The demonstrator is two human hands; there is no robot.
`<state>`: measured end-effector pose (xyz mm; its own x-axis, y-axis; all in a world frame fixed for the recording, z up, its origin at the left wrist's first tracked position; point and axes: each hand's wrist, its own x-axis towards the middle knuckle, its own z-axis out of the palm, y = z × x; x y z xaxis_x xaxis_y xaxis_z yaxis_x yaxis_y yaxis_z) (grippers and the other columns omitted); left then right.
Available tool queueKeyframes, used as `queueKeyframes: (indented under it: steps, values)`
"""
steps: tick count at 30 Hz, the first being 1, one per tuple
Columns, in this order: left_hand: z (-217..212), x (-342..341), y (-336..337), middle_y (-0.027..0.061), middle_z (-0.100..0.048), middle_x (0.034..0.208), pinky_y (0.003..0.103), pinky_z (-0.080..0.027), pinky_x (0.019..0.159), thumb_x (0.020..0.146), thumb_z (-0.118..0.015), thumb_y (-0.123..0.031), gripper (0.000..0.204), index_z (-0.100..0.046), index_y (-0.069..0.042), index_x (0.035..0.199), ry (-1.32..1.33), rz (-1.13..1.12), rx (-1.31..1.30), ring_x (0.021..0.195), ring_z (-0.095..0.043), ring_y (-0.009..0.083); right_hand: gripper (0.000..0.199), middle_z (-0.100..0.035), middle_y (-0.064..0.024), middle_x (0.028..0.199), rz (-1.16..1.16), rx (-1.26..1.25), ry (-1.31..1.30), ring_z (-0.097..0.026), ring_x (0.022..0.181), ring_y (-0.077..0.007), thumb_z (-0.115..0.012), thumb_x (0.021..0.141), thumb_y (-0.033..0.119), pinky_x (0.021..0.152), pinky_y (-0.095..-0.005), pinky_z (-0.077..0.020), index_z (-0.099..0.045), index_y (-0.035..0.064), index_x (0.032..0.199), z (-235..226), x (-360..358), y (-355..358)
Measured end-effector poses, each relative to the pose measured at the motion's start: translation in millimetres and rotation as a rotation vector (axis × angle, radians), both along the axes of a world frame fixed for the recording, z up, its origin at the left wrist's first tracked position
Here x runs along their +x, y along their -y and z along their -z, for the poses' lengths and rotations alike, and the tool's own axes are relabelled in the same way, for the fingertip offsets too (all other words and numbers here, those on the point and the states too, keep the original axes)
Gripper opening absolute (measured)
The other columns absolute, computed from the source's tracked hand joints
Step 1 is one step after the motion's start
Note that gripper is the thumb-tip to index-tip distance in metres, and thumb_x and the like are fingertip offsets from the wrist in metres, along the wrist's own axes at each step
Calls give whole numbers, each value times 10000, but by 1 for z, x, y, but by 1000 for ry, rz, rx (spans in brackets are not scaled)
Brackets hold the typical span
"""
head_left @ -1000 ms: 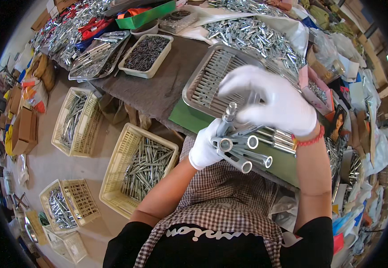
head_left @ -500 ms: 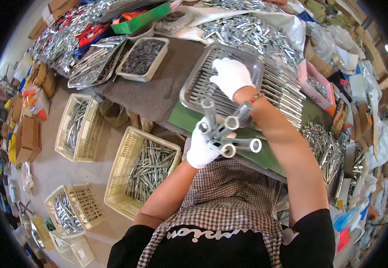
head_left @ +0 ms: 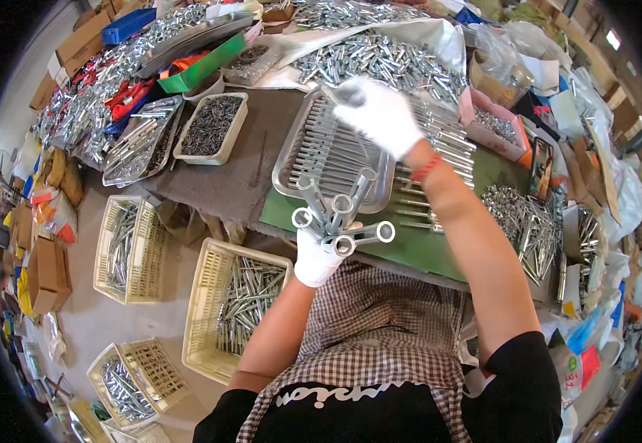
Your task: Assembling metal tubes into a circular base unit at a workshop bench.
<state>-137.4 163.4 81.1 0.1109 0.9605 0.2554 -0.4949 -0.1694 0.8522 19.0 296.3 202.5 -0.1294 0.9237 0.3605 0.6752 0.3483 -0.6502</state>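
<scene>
My left hand [head_left: 316, 260], in a white glove, is closed round several silver metal tubes [head_left: 342, 213] that fan out with their open ends upward. Just beyond them lies a shallow metal tray [head_left: 279, 168] lined with rows of slim metal rods [head_left: 322, 140]. Over the far right part of that tray is my right hand [head_left: 380, 118], also gloved in white. Motion smears its fingers, and a greyish patch at their tips is too blurred to name. More rods [head_left: 445, 151] lie in rows beside the tray on a green mat [head_left: 280, 210].
A heap of metal tubes [head_left: 380, 63] covers the back of the table. At left stands a tub of dark screws [head_left: 212, 125]; at right, a pink box [head_left: 492, 125] of small parts and piled metal pieces [head_left: 524, 229]. Cream crates [head_left: 201, 303] of metal parts sit on the floor.
My right hand has shifted over the tray toward its far right edge, and its fingers are now blurred. The left hand keeps its bundle of tubes. The whole view has turned slightly.
</scene>
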Motion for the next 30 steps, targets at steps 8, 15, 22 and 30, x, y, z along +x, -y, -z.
queueKeyframes:
  steps: [8,15,22,30]
  values:
    - [-1,-5,-3,72,-558,1109,363,-559,826,684,-780,-21,549,-465,-42,1133,-102,26,-45,935,-621,192,522,-626,-113,920,-355,112,-622,-626,772,-163,-567,839,46,697,-270,-539,-410,-47,1329,-89,8,105]
    - [0,-4,-5,81,-577,1087,370,-565,819,689,-758,20,519,-473,-51,1117,-247,-18,-6,920,-632,198,478,-618,-114,962,-342,199,-111,-633,808,-153,-598,796,-54,711,-267,-553,-479,-17,1257,-72,2,123]
    - [-2,1,-4,39,-553,954,306,-530,711,670,-758,35,484,-485,-60,1058,-165,-25,-32,814,-584,143,452,-615,-117,951,-306,127,-306,-627,810,-160,-587,799,-47,734,-268,-554,-472,-29,1236,-84,3,132]
    - [-7,5,-4,-2,-524,865,272,-499,630,657,-770,35,446,-489,-74,986,-84,-37,-98,730,-527,94,414,-614,-136,924,-387,260,-398,-642,775,-181,-554,780,-63,692,-281,-560,-493,-41,1189,-89,11,138]
